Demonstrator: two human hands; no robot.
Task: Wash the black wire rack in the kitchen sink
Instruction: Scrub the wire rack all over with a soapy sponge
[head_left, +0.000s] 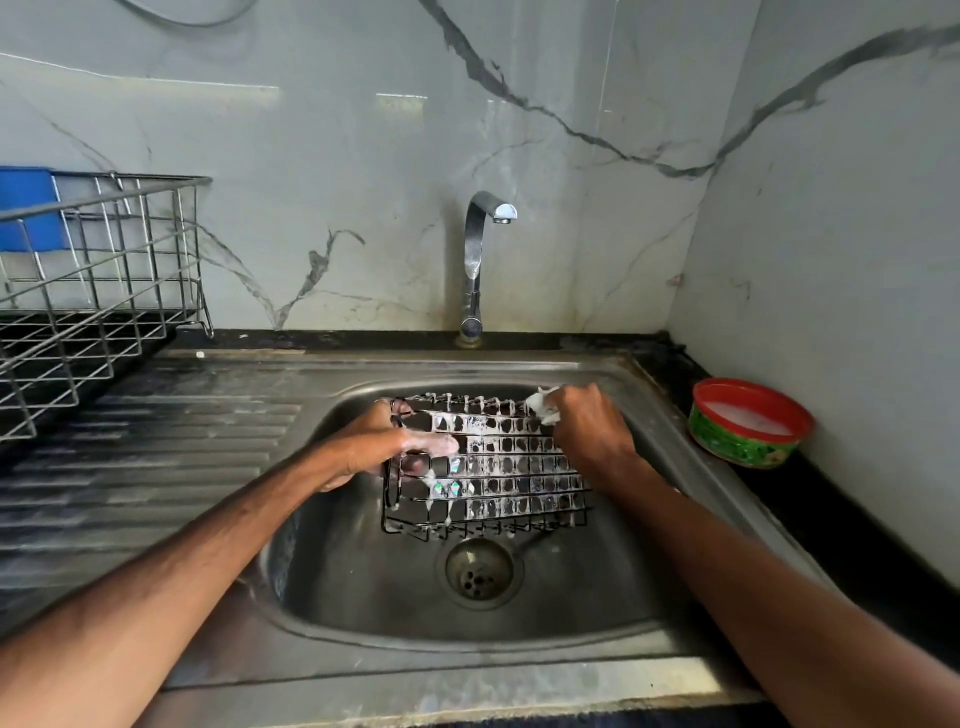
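Where the counter ran off to the left, a steel dish basket (98, 291) stood on the dark worktop with something blue (28, 208) behind its far corner, and the ribbed draining board (156, 467) lay wet just to its right. In the sink (363, 597), the left hand (374, 447) had hold of the black wire rack (498, 467) by its left edge, the fingers curled in through the wires and the thumb laid out flat across the top. The rack itself sat tilted in the far half of the basin, above the drain (480, 571), with soap film stretched across many of its squares and white suds hanging from its bars. Beyond it the chrome tap (480, 260) rose from the far rim against the marbled wall. The right hand (587, 426) was closed tight round a white soapy wad (543, 408), pressing it on the rack's far right corner. Further right, on the black counter near the corner wall, stood a green tub (748, 421) with a red rim, holding something pale and foamy.
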